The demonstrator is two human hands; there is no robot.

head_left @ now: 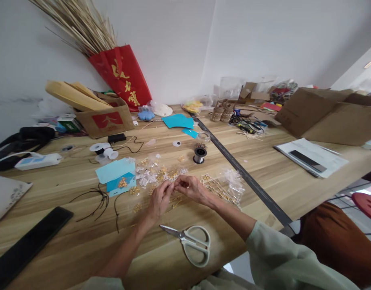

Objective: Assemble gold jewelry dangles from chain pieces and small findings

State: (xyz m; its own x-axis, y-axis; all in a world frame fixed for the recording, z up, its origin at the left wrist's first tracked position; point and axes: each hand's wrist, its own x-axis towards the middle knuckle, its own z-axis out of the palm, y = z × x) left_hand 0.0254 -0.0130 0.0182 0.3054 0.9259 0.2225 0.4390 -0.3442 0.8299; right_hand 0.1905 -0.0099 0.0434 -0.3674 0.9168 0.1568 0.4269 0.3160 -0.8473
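Observation:
My left hand [161, 198] and my right hand [191, 188] meet fingertip to fingertip above the middle of the wooden table. Both are pinched closed, and whatever lies between the fingers is too small to make out. A thin gold chain [175, 204] lies just below the fingertips. Behind the hands are small silver and white pieces [147, 178] and gold findings [163, 173]. Left of my left hand, gold beads [122, 183] rest on blue card [113, 186]. Scissors [190, 243] with pale handles lie nearer the table's front edge.
A wire spool [200, 155] stands behind my right hand, with bagged chains [218, 189] to its right. Black cords [97, 201] and a black phone [31, 245] lie left. A dark strip [240, 167] crosses the table. Cardboard boxes [333, 114] and a notebook [312, 157] are right.

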